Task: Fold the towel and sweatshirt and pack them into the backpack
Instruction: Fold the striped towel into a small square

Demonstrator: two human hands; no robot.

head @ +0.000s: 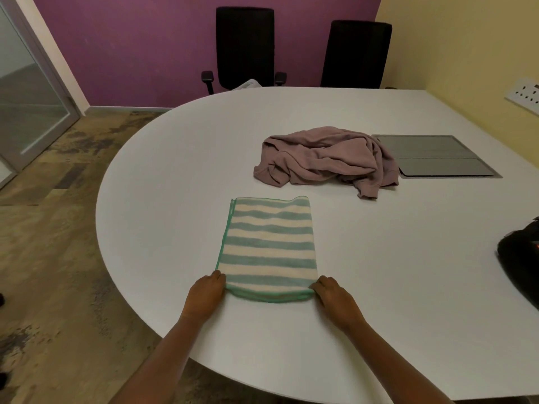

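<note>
You'll find no readable text, label, brand or number anywhere here. The wall socket plate (525, 96) past the tabletop's (180, 176) far right corner bears no legible marking.

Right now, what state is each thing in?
Towel: folded, flat on table.
Sweatshirt: crumpled, unfolded.
Backpack: at right edge, mostly out of view.
Left hand: pinching towel's near left corner.
Right hand: pinching near right corner.

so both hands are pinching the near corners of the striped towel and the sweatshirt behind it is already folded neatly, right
Not quite. In the head view the sweatshirt is a crumpled heap, not folded. The rest holds: left hand and right hand pinch the striped towel at its near corners.
</note>
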